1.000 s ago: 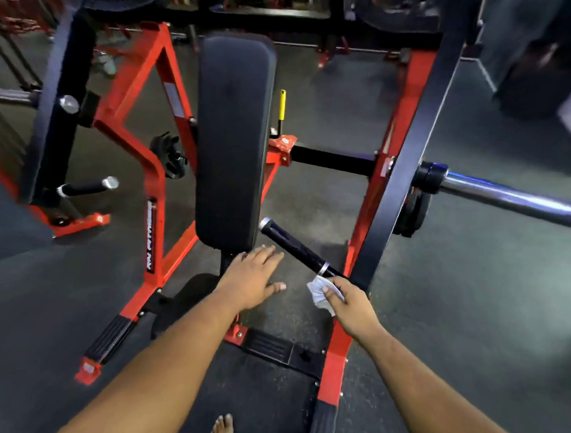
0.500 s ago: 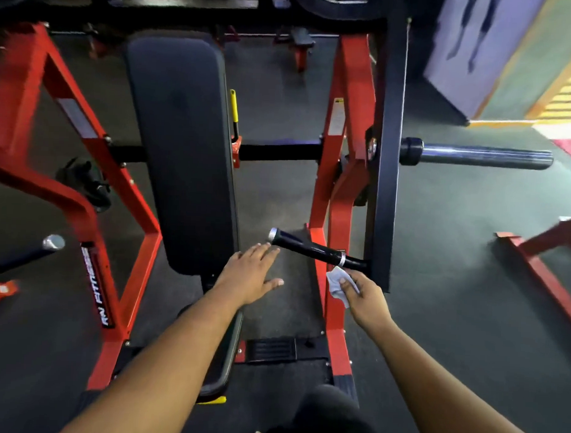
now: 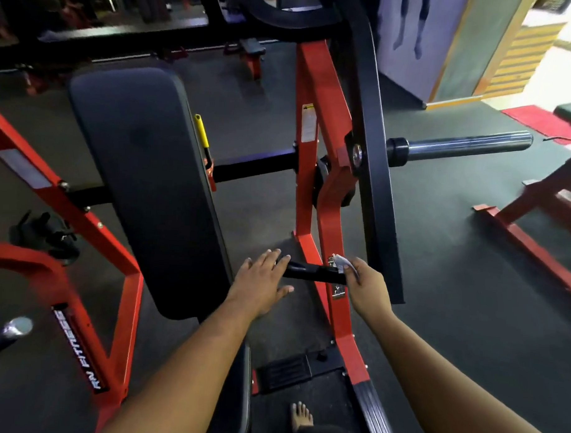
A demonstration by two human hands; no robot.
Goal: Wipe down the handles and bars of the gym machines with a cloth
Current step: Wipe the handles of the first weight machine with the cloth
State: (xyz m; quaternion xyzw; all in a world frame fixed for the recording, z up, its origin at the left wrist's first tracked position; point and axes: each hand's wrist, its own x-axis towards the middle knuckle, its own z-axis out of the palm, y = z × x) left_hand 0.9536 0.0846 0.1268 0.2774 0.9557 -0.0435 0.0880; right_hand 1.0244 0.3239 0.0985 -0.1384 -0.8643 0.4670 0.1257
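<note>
Cloth (image 3: 341,263) is bunched up in the right hand (image 3: 364,285), fingers curled round it, and it's pressed against the inner end of the black handle (image 3: 311,271), right where the grip meets the red frame (image 3: 315,146). Left hand (image 3: 261,282) is flat with fingers straight, holding nothing, fingertips resting on the free end of that same handle, looks like it's just steadying it. So the handle sits between the two hands, sticking out sideways from the machine's upright, just beside the big black back pad (image 3: 149,185).

Progress-wise, I'd say this is mid-job on one grip. Can't tell from the look of the handle which parts are already clean. What's left seems like plenty: the chrome weight bar (image 3: 468,145) poking out to the right is well apart from the cloth, the other handle with the silver cap (image 3: 14,330) at lower left is untouched as far as I can see, and the black lever arm (image 3: 374,174) too. More machines are blurred in the background. Bare foot (image 3: 301,416) is visible at the bottom.
</note>
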